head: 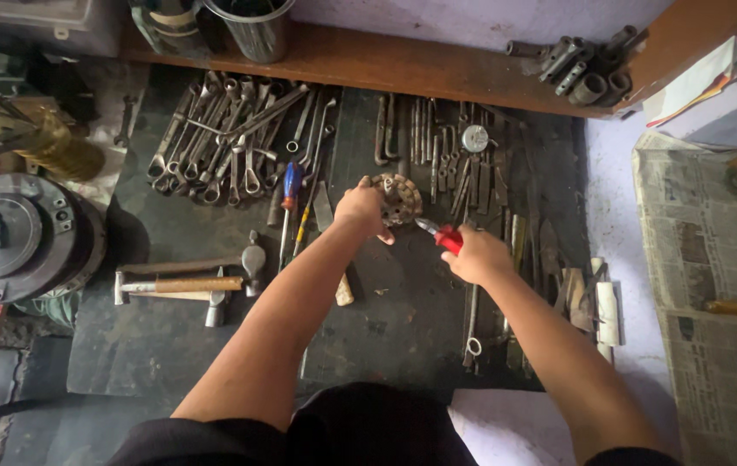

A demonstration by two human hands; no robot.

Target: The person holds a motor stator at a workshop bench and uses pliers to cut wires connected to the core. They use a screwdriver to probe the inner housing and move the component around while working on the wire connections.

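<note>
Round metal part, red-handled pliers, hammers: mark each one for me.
Round metal part (401, 197), head view, on its toothed face right of the left hand.
Red-handled pliers (448, 237), head view, on the red grip above the right hand.
Hammers (187, 284), head view, on a wooden handle.

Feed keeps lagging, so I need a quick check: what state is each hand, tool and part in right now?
left hand: closed on the round toothed part
round toothed part: held, tilted up off the dark mat
right hand: gripping the pliers
red-handled pliers: held, tip toward the part
two hammers: lying flat
wrenches: lying heaped
</note>
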